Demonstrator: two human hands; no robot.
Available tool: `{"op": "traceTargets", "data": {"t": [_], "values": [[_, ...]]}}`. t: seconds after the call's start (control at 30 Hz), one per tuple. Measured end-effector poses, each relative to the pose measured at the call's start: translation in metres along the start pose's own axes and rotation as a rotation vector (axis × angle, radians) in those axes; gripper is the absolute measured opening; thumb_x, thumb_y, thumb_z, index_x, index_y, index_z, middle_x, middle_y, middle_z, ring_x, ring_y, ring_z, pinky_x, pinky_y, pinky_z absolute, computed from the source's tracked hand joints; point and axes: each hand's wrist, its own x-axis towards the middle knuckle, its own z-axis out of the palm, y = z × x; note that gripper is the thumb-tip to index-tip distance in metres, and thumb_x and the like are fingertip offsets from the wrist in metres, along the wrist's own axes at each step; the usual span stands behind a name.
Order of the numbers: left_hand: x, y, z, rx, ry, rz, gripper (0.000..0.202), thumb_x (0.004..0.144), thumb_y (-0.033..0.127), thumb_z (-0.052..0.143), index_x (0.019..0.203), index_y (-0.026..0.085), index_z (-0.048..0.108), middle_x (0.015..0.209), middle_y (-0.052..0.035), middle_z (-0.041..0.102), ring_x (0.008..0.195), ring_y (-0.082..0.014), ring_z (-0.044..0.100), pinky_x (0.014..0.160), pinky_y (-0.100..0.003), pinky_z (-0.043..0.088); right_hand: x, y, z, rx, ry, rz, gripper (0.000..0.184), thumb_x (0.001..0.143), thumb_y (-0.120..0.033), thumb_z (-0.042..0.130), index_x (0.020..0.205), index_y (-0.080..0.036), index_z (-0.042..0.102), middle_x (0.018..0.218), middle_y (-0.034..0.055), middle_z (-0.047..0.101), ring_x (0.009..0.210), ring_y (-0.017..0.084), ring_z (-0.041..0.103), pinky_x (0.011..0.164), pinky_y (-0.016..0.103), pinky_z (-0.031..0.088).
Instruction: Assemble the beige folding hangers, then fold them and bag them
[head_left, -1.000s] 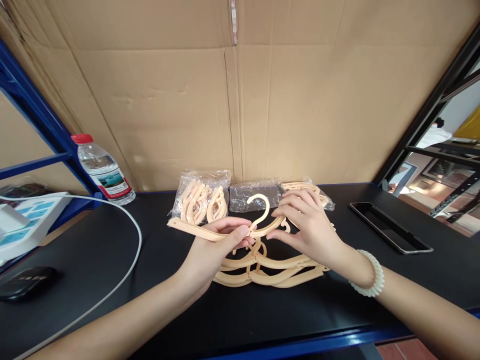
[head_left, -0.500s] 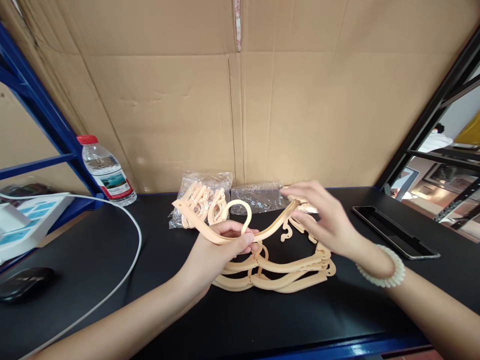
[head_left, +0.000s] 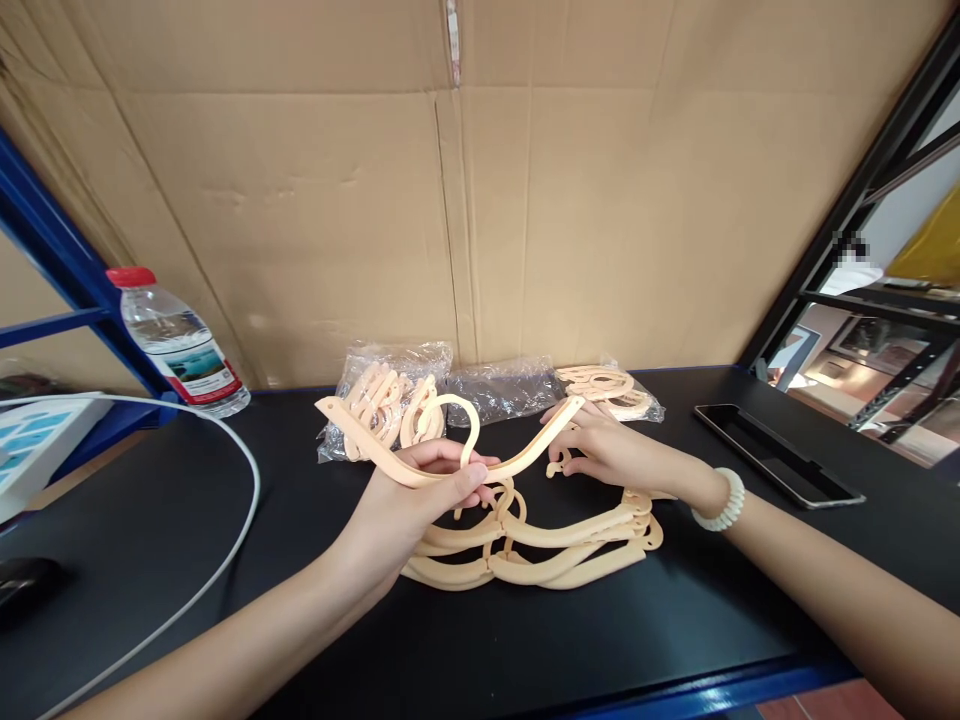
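In my left hand (head_left: 420, 490) is a beige plastic clothes hanger (head_left: 525, 455), pinched at its middle, with the curved hook pointing up and both arms spread. My right hand (head_left: 607, 450) is down at the table behind the hanger's right arm. Its fingers are curled closed on a small beige hooked piece (head_left: 553, 469), which they mostly cover. Below my hands, several similar hangers (head_left: 577, 535) lie stacked on the black table.
Clear plastic bags of beige parts lie at the back, one on the left (head_left: 375, 410) and one on the right (head_left: 611, 390). A water bottle (head_left: 187, 345), a white cable (head_left: 251, 510), a power strip (head_left: 45, 440) and a mouse (head_left: 26, 582) are left. A dark tablet-like device (head_left: 776, 455) lies right.
My right hand has left the hanger's right arm and gone down to the small hooked piece on the table, its fingers closing. My left hand keeps its hold on the hanger.
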Motion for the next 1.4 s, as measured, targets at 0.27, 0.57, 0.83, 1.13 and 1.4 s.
{"op": "traceTargets", "data": {"t": [0.27,0.57,0.83,1.13,1.4], "values": [[0.005,0.0,-0.005,-0.07,0.001,-0.025,0.018,0.068,0.031,0.081,0.071,0.015,0.072,0.094,-0.008,0.076,0.067,-0.0094,0.065,0.07,-0.019,0.054,0.007,-0.003,-0.014,0.239,-0.053,0.11,0.015,0.098,-0.022,0.041,0.088,-0.021,0.051,0.087,0.0037,0.059,0.091,0.022,0.057,0.09,0.048,0.041],[0.002,0.0,-0.003,-0.012,-0.036,0.002,0.018,0.069,0.031,0.079,0.072,0.015,0.071,0.086,-0.0077,0.075,0.065,-0.0121,0.064,0.067,-0.023,0.054,0.007,0.001,-0.011,1.101,0.117,0.383,0.021,0.09,-0.032,0.061,0.094,-0.026,0.042,0.068,-0.0063,0.06,0.044,0.009,0.052,0.041,0.021,0.038],[0.007,-0.004,-0.009,0.001,-0.034,0.0,0.02,0.07,0.033,0.079,0.069,0.016,0.069,0.089,-0.0092,0.076,0.072,-0.0156,0.068,0.07,-0.025,0.054,0.009,0.007,-0.018,1.511,0.298,0.679,0.017,0.077,-0.03,0.076,0.085,-0.018,0.068,0.07,0.0019,0.071,0.059,0.013,0.069,0.049,0.02,0.053],[0.013,-0.006,-0.013,-0.1,0.003,-0.031,0.02,0.07,0.031,0.081,0.064,0.016,0.068,0.081,-0.0048,0.074,0.074,-0.0113,0.067,0.07,-0.017,0.053,0.006,0.015,-0.016,1.604,0.353,0.668,0.031,0.067,-0.018,0.076,0.097,-0.024,0.073,0.109,0.0046,0.074,0.105,0.025,0.068,0.067,0.031,0.061],[0.01,-0.006,-0.009,0.006,-0.013,0.007,0.018,0.07,0.032,0.078,0.067,0.017,0.069,0.086,-0.0083,0.076,0.077,-0.0162,0.069,0.072,-0.023,0.054,0.012,0.003,-0.004,1.536,0.565,0.617,0.037,0.074,-0.038,0.077,0.061,-0.021,0.047,0.06,-0.0052,0.044,0.057,0.01,0.05,0.046,0.021,0.042]]}}
